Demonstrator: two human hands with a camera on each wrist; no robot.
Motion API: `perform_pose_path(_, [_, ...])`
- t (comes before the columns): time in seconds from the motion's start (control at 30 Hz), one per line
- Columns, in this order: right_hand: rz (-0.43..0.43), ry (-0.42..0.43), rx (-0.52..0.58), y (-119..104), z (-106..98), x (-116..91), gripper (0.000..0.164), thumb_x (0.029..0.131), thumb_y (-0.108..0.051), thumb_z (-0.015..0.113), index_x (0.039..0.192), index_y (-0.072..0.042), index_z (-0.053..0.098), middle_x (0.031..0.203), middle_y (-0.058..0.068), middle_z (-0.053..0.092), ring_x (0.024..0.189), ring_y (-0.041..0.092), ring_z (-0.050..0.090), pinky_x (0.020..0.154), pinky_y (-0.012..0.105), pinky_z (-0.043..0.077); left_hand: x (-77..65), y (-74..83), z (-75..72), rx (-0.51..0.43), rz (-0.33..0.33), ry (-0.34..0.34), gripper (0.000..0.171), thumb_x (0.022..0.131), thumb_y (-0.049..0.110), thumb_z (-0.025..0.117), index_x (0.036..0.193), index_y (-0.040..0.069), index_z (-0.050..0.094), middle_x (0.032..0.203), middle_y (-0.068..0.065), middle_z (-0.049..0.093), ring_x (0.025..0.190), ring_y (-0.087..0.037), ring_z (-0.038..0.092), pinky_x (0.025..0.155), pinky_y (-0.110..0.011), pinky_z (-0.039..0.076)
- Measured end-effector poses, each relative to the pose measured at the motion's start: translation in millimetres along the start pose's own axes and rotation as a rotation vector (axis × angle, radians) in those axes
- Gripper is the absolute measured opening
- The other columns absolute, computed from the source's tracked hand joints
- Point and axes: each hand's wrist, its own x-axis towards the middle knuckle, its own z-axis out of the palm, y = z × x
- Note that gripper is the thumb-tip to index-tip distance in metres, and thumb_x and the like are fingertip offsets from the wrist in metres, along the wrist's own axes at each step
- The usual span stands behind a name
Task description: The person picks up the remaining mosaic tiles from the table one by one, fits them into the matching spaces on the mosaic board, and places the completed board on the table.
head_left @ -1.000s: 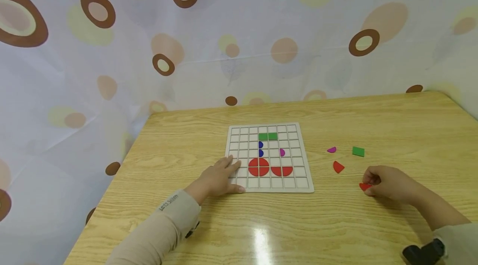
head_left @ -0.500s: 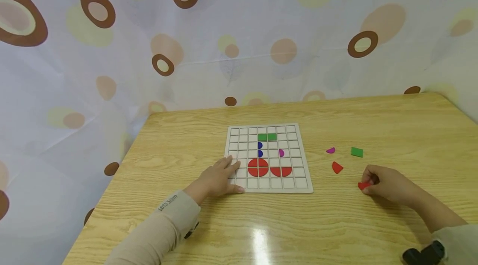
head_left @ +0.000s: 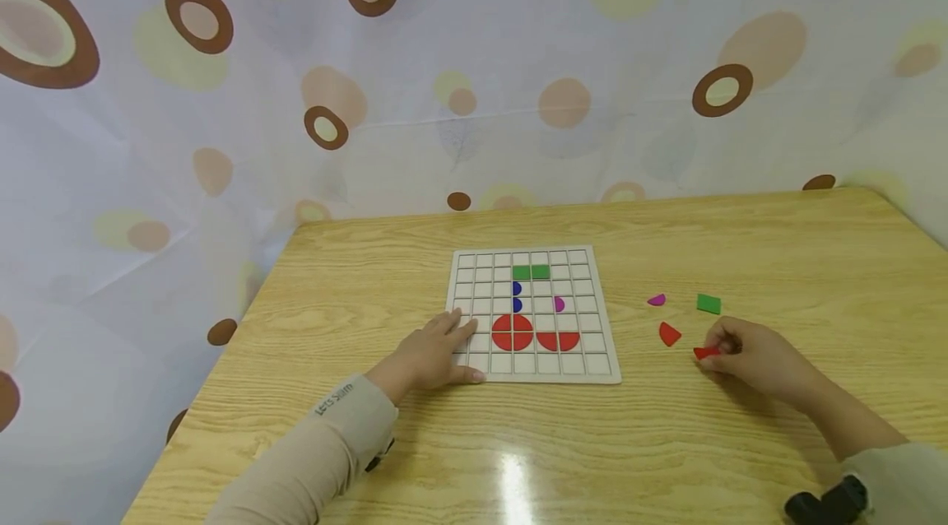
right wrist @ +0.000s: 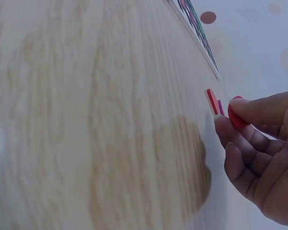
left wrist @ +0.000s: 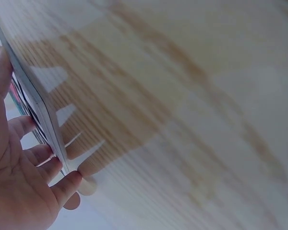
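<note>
My left hand (head_left: 437,352) rests spread on the lower left edge of a white gridded board (head_left: 533,365), fingers relaxed. In the left wrist view its fingertips lie along the board's edge (left wrist: 41,103). My right hand (head_left: 763,360) pinches a red quarter-circle tile (head_left: 707,353) between thumb and fingers, right of the board; the right wrist view shows this red tile (right wrist: 236,113) too. On the board lie two green tiles (head_left: 531,271), two blue half-circles (head_left: 517,297), a purple half-circle (head_left: 559,304), a red circle of quarter tiles (head_left: 513,332) and a red lower half-circle (head_left: 558,341).
Between the board and my right hand lie a loose purple half-circle (head_left: 657,300), a green rectangle (head_left: 708,304) and another red quarter tile (head_left: 670,334). The wooden table (head_left: 592,443) meets a dotted cloth backdrop (head_left: 518,155) at its far edge.
My right hand has moved slightly left and away from me with the red tile, lifting closer to the loose pieces. The left hand has stayed on the board.
</note>
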Motion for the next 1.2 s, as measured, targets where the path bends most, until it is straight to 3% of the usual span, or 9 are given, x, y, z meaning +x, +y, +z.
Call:
perform_pose_path(0.23, [0.040, -0.006, 0.102, -9.8, 3.1, 5.8, 0.023, 0.080, -0.016, 0.061, 0.088, 0.001, 0.048, 0.073, 0.006, 0.042, 0.059, 0.012, 0.041, 0.049, 0.023, 0.040, 0.0, -0.3, 0.4, 0.004, 0.005, 0.004, 0.081, 0.074, 0.059, 0.049, 0.138, 0.016, 0.024, 0.142, -0.011, 0.014, 0.127, -0.029, 0.014, 0.099, -0.043, 0.021])
perform_pose_path(0.87, [-0.060, 0.068, 0.164, -33.0, 23.9, 23.0, 0.021, 0.082, -0.011, 0.058, 0.096, 0.005, 0.053, 0.085, 0.009, 0.055, 0.073, 0.015, 0.049, 0.058, 0.023, 0.044, -0.4, 0.1, -0.2, 0.014, -0.003, -0.006, 0.081, 0.074, 0.059, 0.049, 0.138, 0.016, 0.023, 0.142, -0.011, 0.013, 0.128, -0.029, 0.014, 0.099, -0.042, 0.021])
perform_pose_path(1.2, [-0.044, 0.058, 0.160, -45.3, 35.3, 35.3, 0.024, 0.082, -0.017, 0.059, 0.098, 0.001, 0.057, 0.092, 0.008, 0.055, 0.081, 0.019, 0.046, 0.066, 0.026, 0.042, 0.1, -0.3, 0.6, 0.027, 0.004, -0.007, 0.080, 0.075, 0.060, 0.047, 0.138, 0.016, 0.022, 0.142, -0.011, 0.014, 0.128, -0.028, 0.013, 0.100, -0.041, 0.020])
